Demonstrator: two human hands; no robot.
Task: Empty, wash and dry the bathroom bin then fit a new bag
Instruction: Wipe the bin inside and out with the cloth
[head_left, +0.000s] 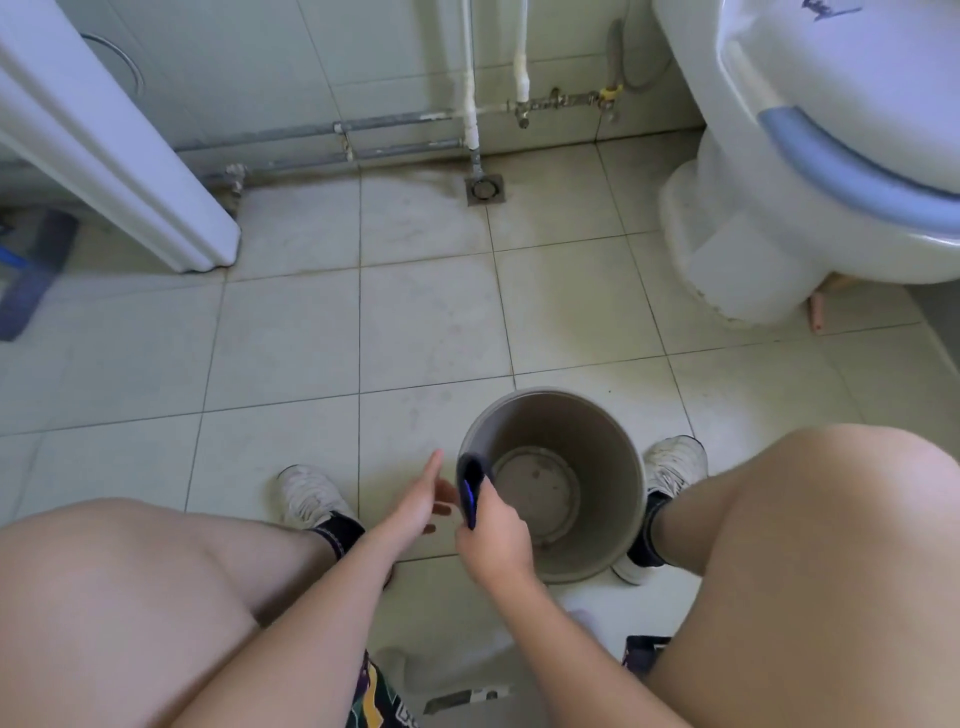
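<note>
A round grey-beige bathroom bin (587, 441) stands upright on the tiled floor between my feet, with no bag in it and its bottom showing. My right hand (496, 535) grips a dark, rolled or folded item with a blue stripe (470, 491) at the bin's left rim. Just left of it my left hand (415, 504) is held with straight fingers, apart from the dark item and from the bin.
A white toilet (810, 171) stands at the right, and a white washbasin pedestal (150, 171) at the left. Pipes (405, 132) run along the far wall above a floor drain (484, 188). A blue mop head (36, 270) lies at far left. My knees frame the bin.
</note>
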